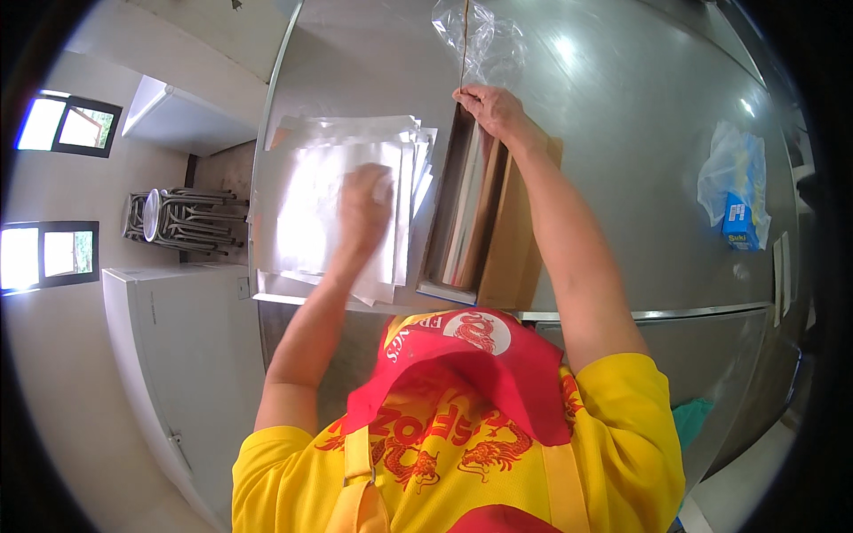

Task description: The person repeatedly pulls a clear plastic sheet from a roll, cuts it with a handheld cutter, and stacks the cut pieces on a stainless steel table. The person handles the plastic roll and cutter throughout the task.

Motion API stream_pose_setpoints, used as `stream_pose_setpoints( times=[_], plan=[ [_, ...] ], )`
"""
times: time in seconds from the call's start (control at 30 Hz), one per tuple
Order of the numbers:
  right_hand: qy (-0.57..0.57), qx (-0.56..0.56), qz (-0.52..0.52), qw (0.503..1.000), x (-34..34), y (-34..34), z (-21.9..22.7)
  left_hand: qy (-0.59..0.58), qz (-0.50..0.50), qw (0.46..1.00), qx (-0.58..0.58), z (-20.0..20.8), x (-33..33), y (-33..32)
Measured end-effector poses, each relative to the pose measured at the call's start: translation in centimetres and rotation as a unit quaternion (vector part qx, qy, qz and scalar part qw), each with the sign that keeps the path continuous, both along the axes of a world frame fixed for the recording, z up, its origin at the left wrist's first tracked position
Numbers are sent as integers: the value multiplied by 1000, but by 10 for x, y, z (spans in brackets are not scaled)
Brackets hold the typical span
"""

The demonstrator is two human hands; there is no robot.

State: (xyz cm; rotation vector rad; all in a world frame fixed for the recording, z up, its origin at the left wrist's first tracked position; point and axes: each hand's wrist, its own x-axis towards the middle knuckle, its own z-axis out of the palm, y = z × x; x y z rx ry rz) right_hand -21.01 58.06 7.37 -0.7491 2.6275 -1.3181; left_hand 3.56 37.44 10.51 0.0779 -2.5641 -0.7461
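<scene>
On the metal table lies a loose stack of shiny, silvery-clear sheets [298, 200], their edges uneven. My left hand [366, 202] is over the stack, smeared by motion, so its fingers and anything in them cannot be made out. To the right of the sheets stands a long open cardboard box [520, 235] with flat, sheet-like contents on edge inside. At the box's far end my right hand [494, 111] is closed, its fingertips pinching a thin brown cardboard edge. That edge runs on away from me beneath crumpled clear plastic [490, 44].
The metal table [635, 169] spreads to the right, where a blue packet [740, 222] lies with a thin translucent bag [733, 169]. Stacked metal stools [191, 218] stand at the left by the wall. A white chest-like appliance [191, 355] is nearer, also left.
</scene>
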Motion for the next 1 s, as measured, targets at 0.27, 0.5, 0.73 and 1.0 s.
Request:
stream_pose_setpoints(
  times=[0.27,0.5,0.73,1.0],
  plan=[
    [11,-18,7,1000,0,-4,4,-175,-3,936,-305,10,-32,107],
    [26,-11,7,1000,2,-6,10,-146,46,978,-143,-12,-62,97],
    [0,-23,20,1000,5,-1,8,-77,84,978,175,68,-56,27],
    [55,-26,-14,998,7,0,10,-81,92,940,320,221,-42,-22]
  ],
)
